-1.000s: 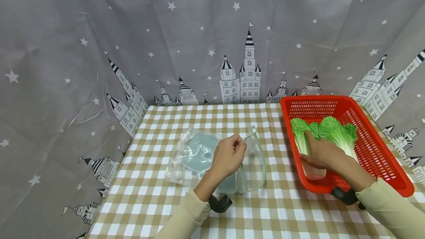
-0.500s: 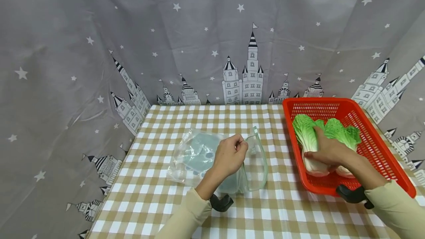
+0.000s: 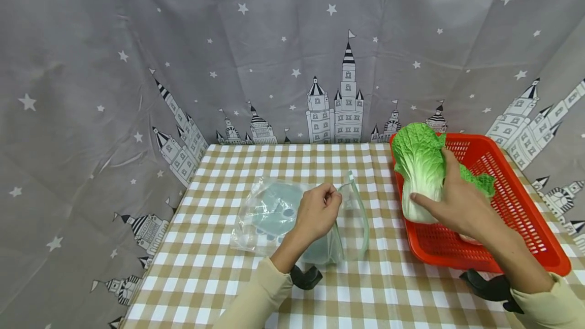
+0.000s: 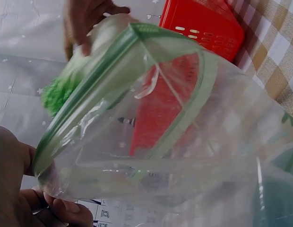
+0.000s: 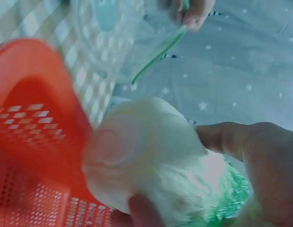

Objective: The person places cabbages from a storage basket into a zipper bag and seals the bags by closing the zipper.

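Observation:
My left hand (image 3: 318, 212) pinches the rim of a clear zip bag (image 3: 279, 209) with a green edge; in the left wrist view the bag's mouth (image 4: 123, 94) stands apart in a loop. My right hand (image 3: 466, 202) grips a cabbage (image 3: 418, 171), its thumb across the white stem and its fingers behind. The cabbage is raised over the left side of the red basket (image 3: 525, 217), leafy end away from me. In the right wrist view its white base (image 5: 137, 151) faces the camera. A second cabbage (image 3: 480, 183) lies in the basket, partly hidden by my right hand.
A brown and white checked cloth (image 3: 192, 278) covers the table. Behind it hangs a grey curtain (image 3: 274, 24) printed with castles and stars. The basket stands at the right of the table, with the bag lying left of it.
My right hand has lifted the left cabbage from the basket floor, up and slightly left. My left hand keeps its pinch on the bag in nearly the same place.

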A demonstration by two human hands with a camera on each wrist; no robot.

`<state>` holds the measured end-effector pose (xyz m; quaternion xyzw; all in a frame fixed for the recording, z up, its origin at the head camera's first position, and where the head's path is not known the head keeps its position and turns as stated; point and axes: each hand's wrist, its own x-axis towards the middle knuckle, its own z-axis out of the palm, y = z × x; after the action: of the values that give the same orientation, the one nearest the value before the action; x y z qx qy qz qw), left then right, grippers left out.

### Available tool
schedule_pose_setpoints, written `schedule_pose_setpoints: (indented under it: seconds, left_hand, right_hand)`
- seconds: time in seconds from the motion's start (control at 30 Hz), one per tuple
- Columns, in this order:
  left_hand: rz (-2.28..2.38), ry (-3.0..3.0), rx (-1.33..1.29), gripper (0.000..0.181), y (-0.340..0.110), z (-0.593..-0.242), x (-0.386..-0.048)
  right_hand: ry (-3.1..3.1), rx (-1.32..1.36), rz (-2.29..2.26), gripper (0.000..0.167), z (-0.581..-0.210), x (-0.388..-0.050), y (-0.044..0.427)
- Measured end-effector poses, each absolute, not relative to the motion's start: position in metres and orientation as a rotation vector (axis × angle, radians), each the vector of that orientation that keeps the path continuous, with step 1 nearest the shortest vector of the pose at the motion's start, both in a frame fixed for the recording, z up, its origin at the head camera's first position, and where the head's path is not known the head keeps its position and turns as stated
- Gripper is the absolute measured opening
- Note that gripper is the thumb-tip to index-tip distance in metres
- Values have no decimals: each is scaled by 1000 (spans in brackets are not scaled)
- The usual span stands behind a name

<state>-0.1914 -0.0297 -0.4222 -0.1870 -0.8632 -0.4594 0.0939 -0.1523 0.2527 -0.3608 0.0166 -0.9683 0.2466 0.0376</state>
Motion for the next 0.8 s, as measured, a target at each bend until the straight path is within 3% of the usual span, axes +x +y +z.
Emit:
schedule_pose_setpoints:
  seconds: [0.2, 0.43, 0.7, 0.8]
  left_hand:
    - [-1397, -2512, -553, 19, -28, -422, -193]
    - [-1488, -2422, -524, 19, -27, -426, -192]
    - [-1623, -2274, -424, 17, -27, -429, -194]
    - [-1685, -2194, -406, 16, -27, -432, -195]
  right_hand:
    - [-2807, 100, 955, 115, -363, -148, 213]
    - [-2772, 36, 1247, 118, -395, -142, 159]
    - [-2675, 65, 1235, 123, -431, -139, 126]
    - [-2674, 90, 1234, 114, -442, -138, 120]
